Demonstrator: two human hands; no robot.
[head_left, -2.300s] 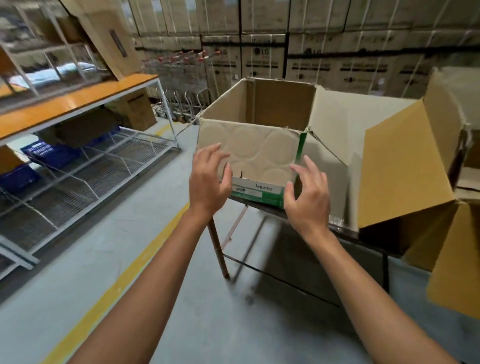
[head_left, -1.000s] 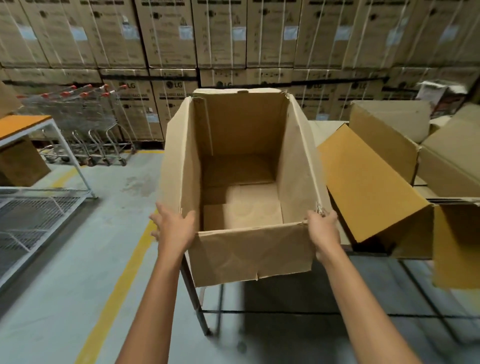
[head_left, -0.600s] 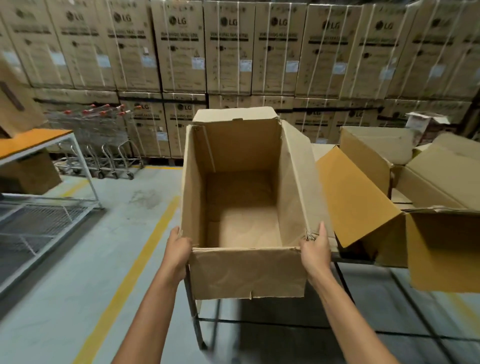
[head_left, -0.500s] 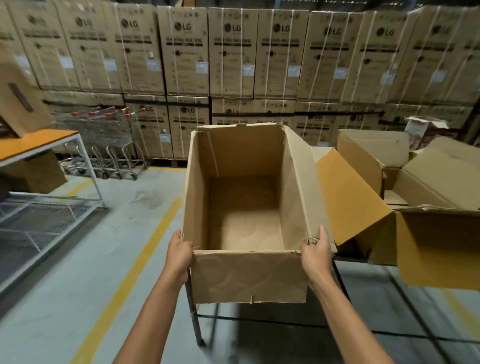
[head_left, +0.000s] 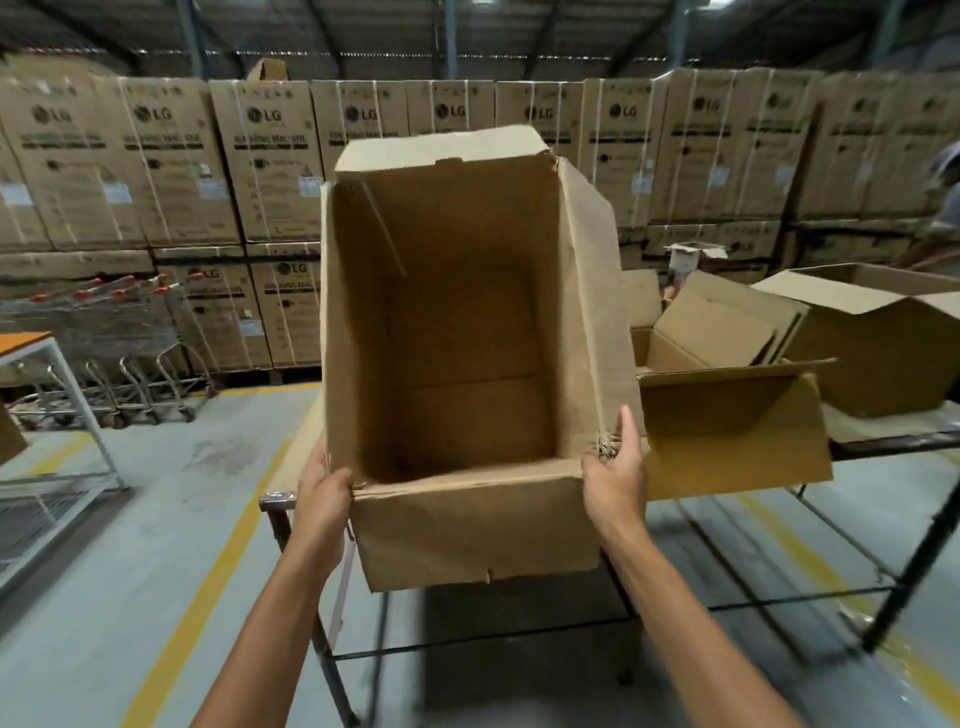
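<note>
Gripping open cardboard box (head_left: 467, 338) at both near corners: left hand (head_left: 324, 499) curled round the left one, right hand (head_left: 615, 483) clamped on the right one, one digit up along the side wall. Sits tipped toward the camera, mouth facing it, over the near end of the metal table (head_left: 275, 501), near flap hanging down, just beside other open boxes (head_left: 727, 431) on the right. Backed by stacked LG cartons (head_left: 270, 166), shopping trolleys (head_left: 104, 332) far left

Head view, forward-down, close over open box (head_left: 457, 338).
</note>
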